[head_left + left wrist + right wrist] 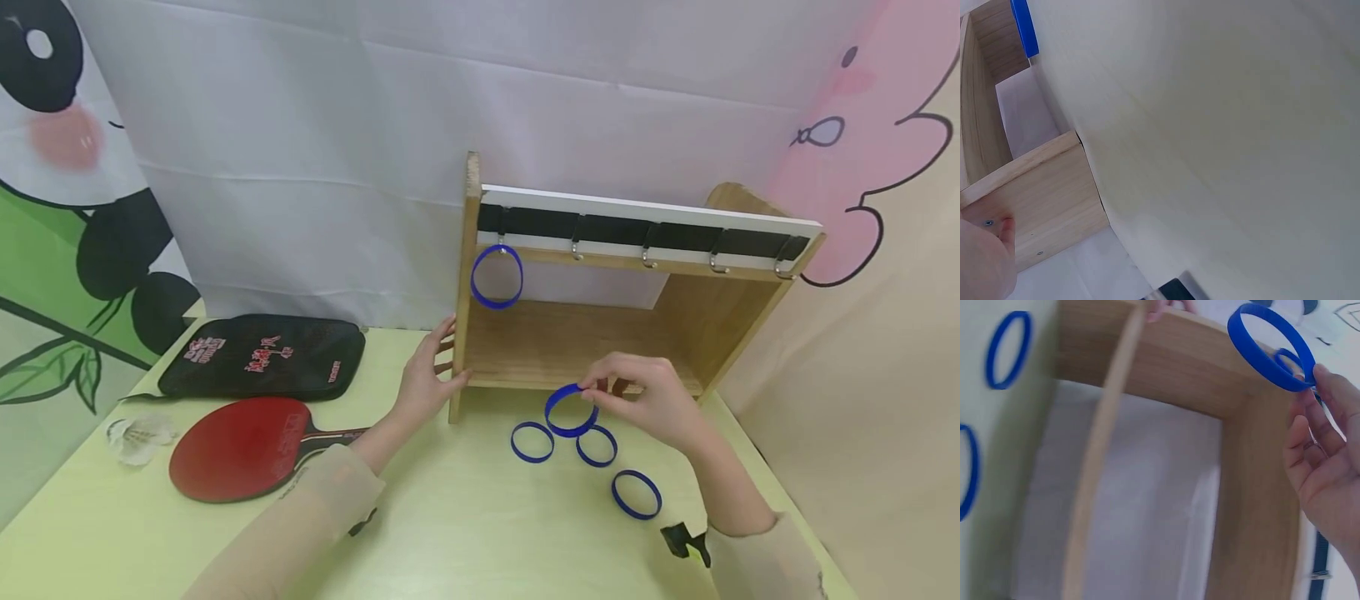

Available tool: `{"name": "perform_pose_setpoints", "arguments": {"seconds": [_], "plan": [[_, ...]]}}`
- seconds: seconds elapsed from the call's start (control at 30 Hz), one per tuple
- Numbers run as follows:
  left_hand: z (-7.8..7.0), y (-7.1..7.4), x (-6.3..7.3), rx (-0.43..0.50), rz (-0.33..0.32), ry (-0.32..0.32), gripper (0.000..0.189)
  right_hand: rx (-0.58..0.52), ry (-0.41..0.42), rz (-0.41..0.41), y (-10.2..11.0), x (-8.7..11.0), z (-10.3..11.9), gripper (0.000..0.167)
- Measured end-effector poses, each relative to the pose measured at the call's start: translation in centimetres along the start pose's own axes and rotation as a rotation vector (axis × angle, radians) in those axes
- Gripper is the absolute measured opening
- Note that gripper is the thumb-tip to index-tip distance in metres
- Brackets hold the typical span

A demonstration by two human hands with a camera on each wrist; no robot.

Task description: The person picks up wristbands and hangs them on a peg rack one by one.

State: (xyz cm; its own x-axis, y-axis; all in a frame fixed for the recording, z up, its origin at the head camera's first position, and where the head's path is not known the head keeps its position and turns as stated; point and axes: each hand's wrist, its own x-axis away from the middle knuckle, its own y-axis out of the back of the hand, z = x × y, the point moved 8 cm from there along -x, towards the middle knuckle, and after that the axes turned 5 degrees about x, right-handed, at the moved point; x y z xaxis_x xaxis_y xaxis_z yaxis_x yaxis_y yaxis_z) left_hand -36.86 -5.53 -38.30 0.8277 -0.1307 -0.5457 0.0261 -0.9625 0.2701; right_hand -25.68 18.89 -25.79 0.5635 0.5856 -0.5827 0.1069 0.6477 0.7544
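Observation:
Between thumb and fingertips, my right hand [652, 396] pinches a blue wristband [572, 432] in front of a wooden rack [462, 333]. The right wrist view shows this band raised in the fingers, overlapping a second one behind it. That hanging wristband [497, 305] dangles from the leftmost metal hook under the rack's white-and-black rail [645, 204]. Three more bands lie on the table near the right hand: a left one [532, 460], a middle one [597, 463] and a front one [636, 516]. My left hand [422, 379] rests against the rack's left side panel, fingers extended.
Left of the rack, a red table tennis bat [240, 450] lies beside a black zipped case [262, 358] and a white shuttlecock [140, 437]. Several other hooks line the rail, such as the second hook [576, 252]. A cloth backdrop [300, 167] hangs behind.

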Motion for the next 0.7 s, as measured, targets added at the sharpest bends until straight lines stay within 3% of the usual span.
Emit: {"name": "perform_pose_setpoints", "arguments": {"seconds": [0.3, 0.7], "plan": [[0.0, 0.1, 0.0, -0.019, 0.005, 0.017, 0.089, -0.05, 0.021, -0.197, 4.0, -2.3, 2.1, 0.029], [-0.3, 0.0, 0.1, 0.005, 0.011, 0.016, 0.089, -0.033, -0.117, -0.394, 7.0, -5.6, 2.5, 0.01]]}}
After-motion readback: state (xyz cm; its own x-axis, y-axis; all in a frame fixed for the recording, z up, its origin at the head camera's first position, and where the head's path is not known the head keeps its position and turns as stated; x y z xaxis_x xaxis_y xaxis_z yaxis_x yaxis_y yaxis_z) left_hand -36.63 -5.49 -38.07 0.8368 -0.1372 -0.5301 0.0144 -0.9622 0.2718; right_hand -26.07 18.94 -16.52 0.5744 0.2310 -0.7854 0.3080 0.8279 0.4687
